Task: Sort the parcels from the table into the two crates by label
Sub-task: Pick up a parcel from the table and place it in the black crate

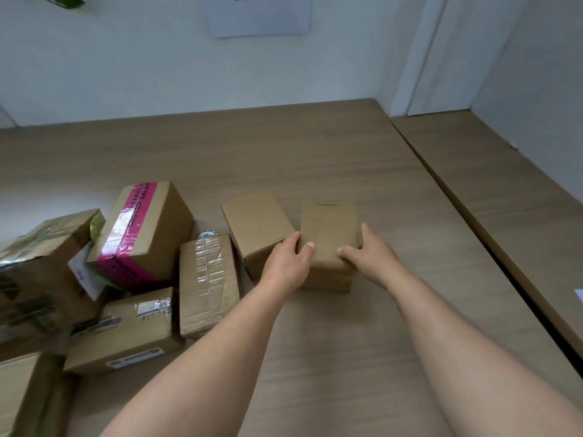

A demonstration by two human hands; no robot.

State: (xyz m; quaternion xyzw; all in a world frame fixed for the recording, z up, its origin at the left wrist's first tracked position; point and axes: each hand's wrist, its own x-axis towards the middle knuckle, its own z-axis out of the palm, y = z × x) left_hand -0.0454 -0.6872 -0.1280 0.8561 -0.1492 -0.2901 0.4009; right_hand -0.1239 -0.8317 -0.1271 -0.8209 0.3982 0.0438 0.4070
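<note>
A heap of taped boxes (94,279) is being carried at the counter's (315,146) left edge, one banded in pink tape (143,230). Toward the middle, a plain box (257,228) is being left just beside a small parcel (328,234). That parcel is being gripped from both sides, with the left hand (288,263) and right hand (369,252) fingers clamped on its near end.

On the bench (315,146), two small parcels stand side by side near the middle: the right-hand parcel (328,228) sits between both hands, left hand (288,263) and right hand (370,250), with the left-hand parcel (257,225) just beside it. Further left lies a cluster of parcels (126,263), touching or overlapping. A sheet of paper (258,14) hangs on the wall behind.
</note>
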